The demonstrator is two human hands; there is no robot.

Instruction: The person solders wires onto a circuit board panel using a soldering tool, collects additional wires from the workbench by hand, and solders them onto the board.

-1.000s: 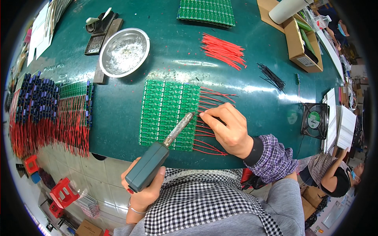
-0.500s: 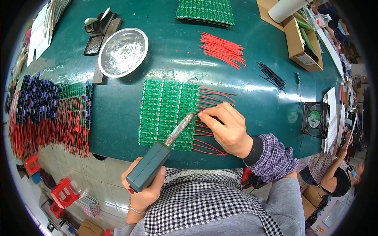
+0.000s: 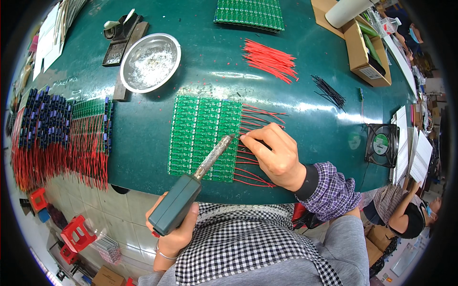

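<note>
Head view: bowl [image 3: 172, 69] holds seemingly metallic scraps [image 3: 151, 64]; left grip [image 3: 177, 231] clasps soldering iron [image 3: 175, 205], right grip [image 3: 277, 155] pinches wire [image 3: 239, 135].

Soldering iron [image 3: 177, 201] partly hides left hand [image 3: 176, 236]; contact at tip [image 3: 231, 137], if any, too small to tell.

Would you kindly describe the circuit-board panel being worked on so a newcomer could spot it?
On the green table, find the tool in the left hand. The green panel lies flat beneath its metal barrel. Its thin wires point right; the left pile's hang off the table, and the far stack shows none.
</note>
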